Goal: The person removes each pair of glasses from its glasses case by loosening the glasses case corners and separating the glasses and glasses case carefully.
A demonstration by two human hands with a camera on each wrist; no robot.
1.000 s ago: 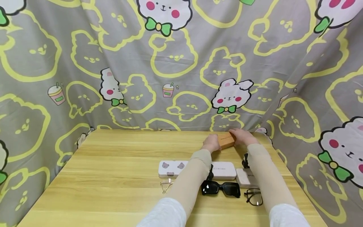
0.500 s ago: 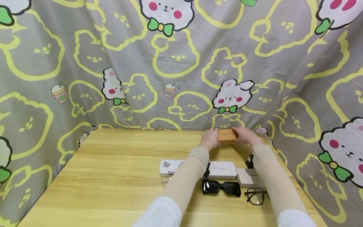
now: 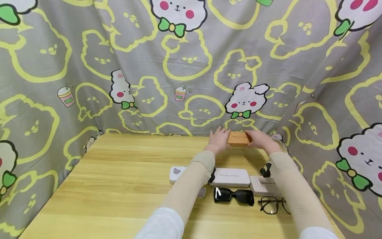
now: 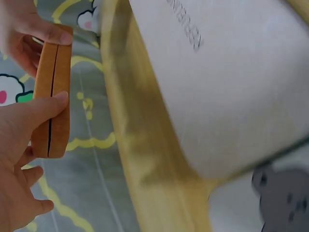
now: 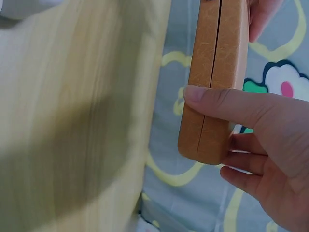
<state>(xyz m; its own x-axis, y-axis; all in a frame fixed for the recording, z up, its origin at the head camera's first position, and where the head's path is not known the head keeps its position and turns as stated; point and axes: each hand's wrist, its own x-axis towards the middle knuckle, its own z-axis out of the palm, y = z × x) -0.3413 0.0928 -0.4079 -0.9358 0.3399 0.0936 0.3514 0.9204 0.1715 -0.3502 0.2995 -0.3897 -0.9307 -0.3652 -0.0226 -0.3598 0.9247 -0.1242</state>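
Observation:
Both hands hold an orange-brown glasses case between them at the back of the table. Its two halves meet along a thin dark seam, seen in both wrist views. My left hand pinches one end. In the left wrist view, the thumb of that left hand lies across the seam, while the lower fingers spread away from the case. The opposite end is gripped by my right hand. The right wrist view shows the right hand with its thumb on the seam side and fingers behind.
Beneath the arms lie a bear-print case, a white case and another pale case. Nearer sit black sunglasses, black-framed glasses and a partly covered thin-framed pair. A patterned curtain borders the table.
The brown case, tilted a second ago, has been levelled and raised slightly toward the curtain. Both hands moved with it, and the left hand's outer fingers have spread.

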